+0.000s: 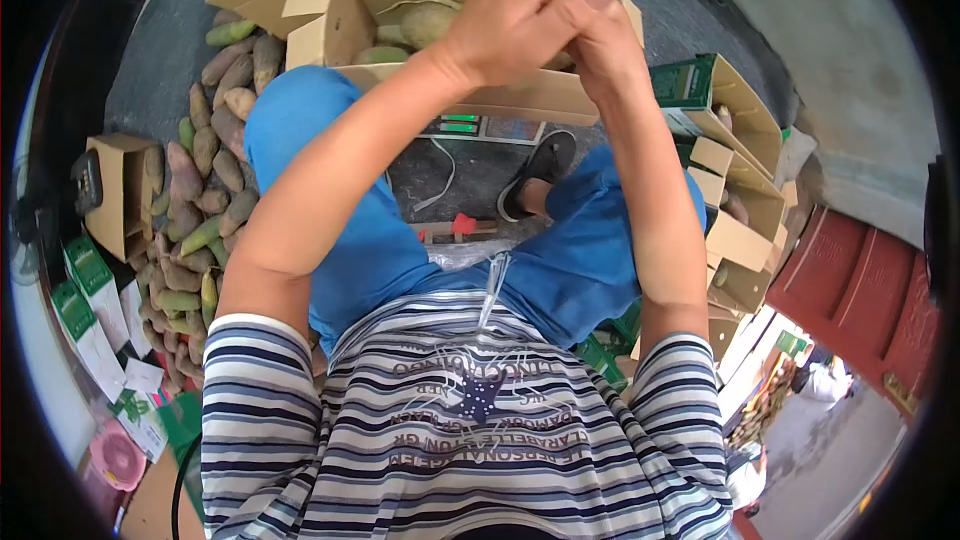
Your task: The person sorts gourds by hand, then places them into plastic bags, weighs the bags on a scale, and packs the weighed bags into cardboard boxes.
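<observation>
Both hands meet over an open cardboard box [500, 92] between and beyond my knees. My left hand [512, 25] reaches across from the left, its fingers stretched out toward the top right and slightly blurred. Against it is my right hand [608, 45], its fingers mostly hidden behind the left hand. I cannot tell whether anything lies between them. Inside the box, below the hands, large pale green oblong produce [428, 26] shows. Under the box sits a scale [485, 128] with lit green displays.
A heap of long brown and green produce [205, 165] covers the floor at left. More open boxes [745, 205] stand at right, another box [118, 195] at far left. A sandalled foot [538, 175] rests below the box. Red panels [845, 290] stand at far right.
</observation>
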The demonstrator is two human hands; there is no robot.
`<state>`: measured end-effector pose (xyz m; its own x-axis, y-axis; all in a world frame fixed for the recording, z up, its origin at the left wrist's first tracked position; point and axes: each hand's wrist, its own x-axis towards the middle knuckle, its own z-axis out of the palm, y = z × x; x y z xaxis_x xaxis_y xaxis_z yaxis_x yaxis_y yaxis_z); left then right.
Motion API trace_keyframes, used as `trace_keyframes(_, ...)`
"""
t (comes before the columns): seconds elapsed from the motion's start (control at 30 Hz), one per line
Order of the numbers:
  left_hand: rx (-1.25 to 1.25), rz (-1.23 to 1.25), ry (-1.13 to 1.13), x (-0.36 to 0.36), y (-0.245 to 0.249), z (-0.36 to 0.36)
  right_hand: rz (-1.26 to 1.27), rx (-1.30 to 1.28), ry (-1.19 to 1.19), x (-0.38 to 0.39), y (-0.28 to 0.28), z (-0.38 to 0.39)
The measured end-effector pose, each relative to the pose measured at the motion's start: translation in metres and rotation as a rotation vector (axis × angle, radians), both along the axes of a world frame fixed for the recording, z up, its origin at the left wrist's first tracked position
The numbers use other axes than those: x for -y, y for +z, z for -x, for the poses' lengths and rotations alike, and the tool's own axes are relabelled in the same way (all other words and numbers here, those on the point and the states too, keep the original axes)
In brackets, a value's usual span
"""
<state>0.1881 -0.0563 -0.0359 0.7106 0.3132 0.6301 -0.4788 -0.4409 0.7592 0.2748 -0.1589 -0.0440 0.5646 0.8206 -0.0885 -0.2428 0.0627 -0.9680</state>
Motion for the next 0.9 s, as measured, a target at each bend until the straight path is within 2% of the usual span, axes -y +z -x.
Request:
trace_keyframes(0.1,0.233,-0.395,0.300,-0.024,0.002,0.000,-0.031,-0.120,0.036,0.002,0.005,-0.012)
trace_keyframes(0.13,0.283,-0.065,0.297,-0.024,0.002,-0.004,-0.026,-0.136,-0.078,0.005,0.008,-0.015)
trace_keyframes(0.17,0.206,0.044,0.412,-0.030,0.016,0.008,-0.074,-0.233,-0.121,0.008,0.005,-0.021)
trace_keyframes(0.2,0.108,-0.006,0.526,-0.037,0.030,0.022,-0.124,-0.326,-0.166,0.011,0.000,-0.028)
trace_keyframes(0.23,0.129,0.262,0.546,-0.044,0.029,0.019,-0.162,-0.375,-0.154,0.016,-0.003,-0.035)
trace_keyframes(0.27,0.062,0.264,0.628,-0.050,0.031,0.024,-0.178,-0.395,-0.145,0.019,-0.002,-0.036)
trace_keyframes(0.33,-0.044,0.292,0.617,-0.060,0.027,0.030,-0.210,-0.434,-0.130,0.022,0.001,-0.036)
trace_keyframes(0.43,-0.199,0.196,0.634,-0.063,0.023,0.033,-0.242,-0.470,-0.059,0.023,-0.001,-0.037)
trace_keyframes(0.53,-0.119,0.263,0.568,-0.065,0.011,0.026,-0.227,-0.469,-0.087,0.023,0.007,-0.038)
trace_keyframes(0.67,-0.286,0.279,0.464,-0.084,0.007,0.033,-0.207,-0.453,-0.117,0.022,0.007,-0.037)
trace_keyframes(0.73,-0.292,0.288,0.432,-0.076,0.009,0.034,-0.214,-0.459,-0.107,0.021,0.005,-0.037)
trace_keyframes(0.77,-0.317,0.283,0.420,-0.077,0.009,0.035,-0.208,-0.367,-0.110,0.015,0.003,-0.033)
trace_keyframes(0.9,-0.427,0.238,0.328,-0.079,0.000,0.036,-0.140,-0.335,-0.121,0.012,0.008,-0.027)
